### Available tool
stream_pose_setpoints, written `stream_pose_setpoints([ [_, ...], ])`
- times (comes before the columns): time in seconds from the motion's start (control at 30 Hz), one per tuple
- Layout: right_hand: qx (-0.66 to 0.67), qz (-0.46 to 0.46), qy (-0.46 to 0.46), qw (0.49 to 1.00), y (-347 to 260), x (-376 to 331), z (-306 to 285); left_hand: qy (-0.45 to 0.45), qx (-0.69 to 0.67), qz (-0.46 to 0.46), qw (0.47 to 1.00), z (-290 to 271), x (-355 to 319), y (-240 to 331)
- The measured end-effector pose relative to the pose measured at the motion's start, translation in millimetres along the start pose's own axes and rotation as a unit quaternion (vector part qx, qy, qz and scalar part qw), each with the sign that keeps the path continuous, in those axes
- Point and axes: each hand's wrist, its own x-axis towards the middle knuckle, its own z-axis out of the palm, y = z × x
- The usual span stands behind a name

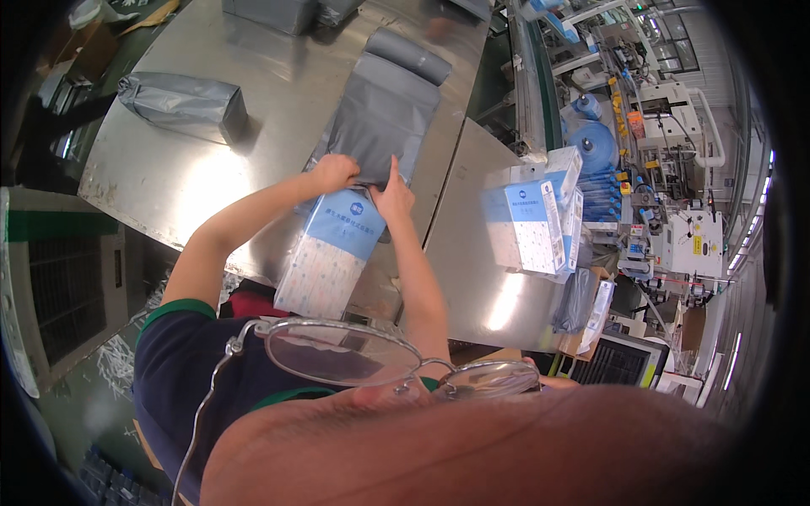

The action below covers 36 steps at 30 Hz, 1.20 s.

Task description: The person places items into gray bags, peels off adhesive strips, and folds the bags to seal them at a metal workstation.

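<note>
A grey plastic mailing bag point(377, 126) lies on the metal table. It reaches away from me to a roll of the same grey film point(408, 56). A blue-and-white printed pack point(334, 244) lies at the bag's near end, its top against the bag's mouth. My left hand point(337, 172) is closed on the left side of the bag's edge. On the right side, my right hand point(393, 198) grips the edge with its index finger stretched along the grey film. Whether the pack's top is inside the bag is hidden by my hands.
A filled grey bag point(186, 105) lies on the left of the metal table point(278, 93); more grey packages point(274, 12) are at the far edge. Several blue-and-white packs point(540, 221) stand at the right. Beyond the right side is machinery point(675, 143) with blue film rolls point(593, 148).
</note>
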Motion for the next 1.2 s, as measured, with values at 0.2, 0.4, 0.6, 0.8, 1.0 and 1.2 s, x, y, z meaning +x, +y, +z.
stream_pose_setpoints([
  [0.2, 0.212, 0.086, 0.209, 0.951, 19, -48, 42, 0.294, 0.065, 0.093, 0.949, 16, -55, -4],
  [0.4, 0.088, 0.097, 0.089, 0.987, 54, -66, 66, 0.141, -0.014, -0.253, 0.957, 56, -73, -14],
  [0.6, 0.155, -0.203, -0.062, 0.965, 120, -237, 175, 0.046, 0.009, 0.058, 0.997, 128, -238, -40],
  [0.8, 0.275, 0.081, -0.037, 0.957, 59, -151, 30, 0.031, -0.014, -0.059, 0.998, 44, -165, -14],
  [1.0, 0.158, -0.046, -0.177, 0.97, 16, -175, 19, 0.016, -0.325, -0.245, 0.913, 55, -184, -10],
  [1.2, 0.419, -0.088, -0.091, 0.899, -73, -130, 62, 0.028, -0.511, -0.228, 0.829, 52, -194, 1],
])
